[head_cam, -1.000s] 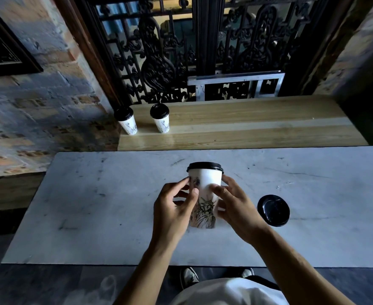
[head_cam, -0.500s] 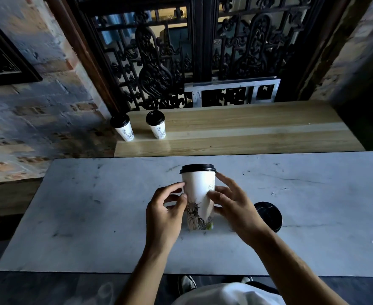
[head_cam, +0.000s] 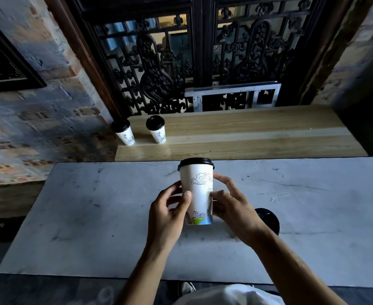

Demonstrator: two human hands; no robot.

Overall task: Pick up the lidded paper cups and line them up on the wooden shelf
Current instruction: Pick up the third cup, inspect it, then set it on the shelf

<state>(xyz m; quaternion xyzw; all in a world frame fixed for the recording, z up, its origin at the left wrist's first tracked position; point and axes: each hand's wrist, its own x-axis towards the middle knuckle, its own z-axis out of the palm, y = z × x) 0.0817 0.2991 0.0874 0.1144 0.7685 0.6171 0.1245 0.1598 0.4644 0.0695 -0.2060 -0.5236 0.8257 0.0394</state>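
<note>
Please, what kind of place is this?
Probably a café or similar shop: lidded paper cups stand on a wooden shelf, beyond a marble table, below a carved black window screen in brick walls.

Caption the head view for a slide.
Both hands hold a lidded cup above the marble table.

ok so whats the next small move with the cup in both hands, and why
Probably carry the held cup forward onto the wooden shelf, just right of the two cups standing there. Its lid is on, both hands grip it, and the row's right side is open.
</note>
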